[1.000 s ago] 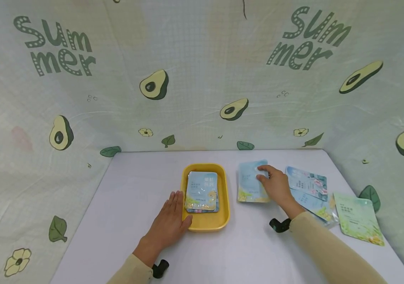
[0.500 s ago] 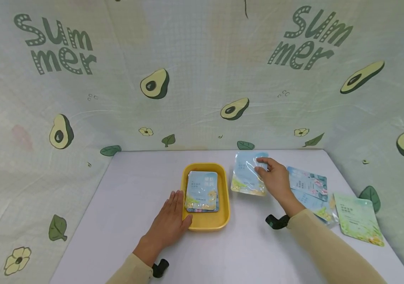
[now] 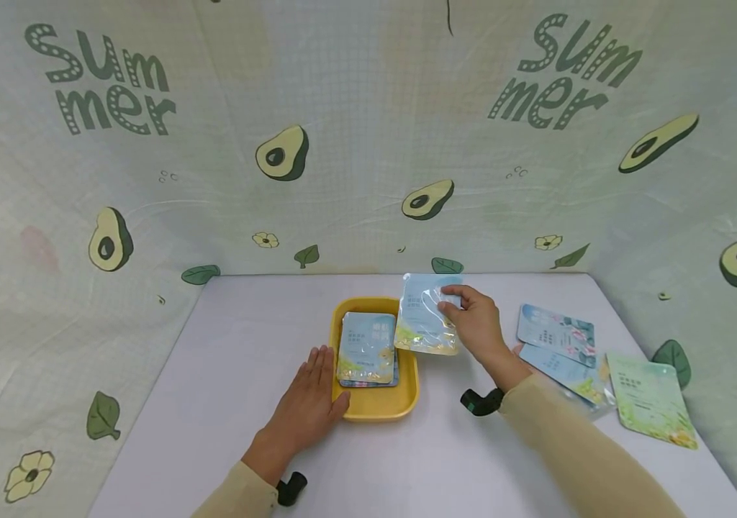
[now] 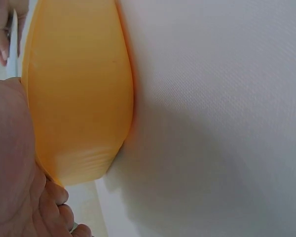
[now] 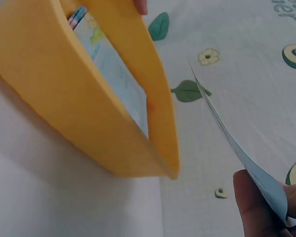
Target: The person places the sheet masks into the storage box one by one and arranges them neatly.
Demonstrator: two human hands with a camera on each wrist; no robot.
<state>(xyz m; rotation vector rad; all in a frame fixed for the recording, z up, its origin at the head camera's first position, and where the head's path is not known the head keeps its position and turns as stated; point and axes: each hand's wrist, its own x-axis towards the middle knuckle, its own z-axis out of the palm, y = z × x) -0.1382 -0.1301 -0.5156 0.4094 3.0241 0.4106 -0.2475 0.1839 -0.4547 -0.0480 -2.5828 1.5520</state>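
Observation:
My right hand (image 3: 476, 321) pinches a light blue face mask sachet (image 3: 425, 313) by its right edge between thumb and fingers. In the head view the sachet overlaps the right rim of a yellow tray (image 3: 376, 414); the right wrist view shows the sachet (image 5: 237, 150) edge-on, raised above the tray's rim. Several similar sachets (image 3: 366, 347) lie stacked inside the tray. My left hand (image 3: 306, 403) rests with straight fingers along the tray's left rim. Seen from the left wrist, that hand (image 4: 19, 163) touches the tray's outer wall (image 4: 81, 94).
At the right of the white table (image 3: 226, 338) lie a blue sachet with pink flowers (image 3: 556, 332), a light blue sachet (image 3: 563, 370) partly under it, and a green sachet (image 3: 652, 399). A printed cloth (image 3: 342, 93) hangs behind and at both sides.
My right hand has lifted the light blue sachet and carried it leftward, from the table right of the tray to over the tray's right rim. The left hand has stayed in place.

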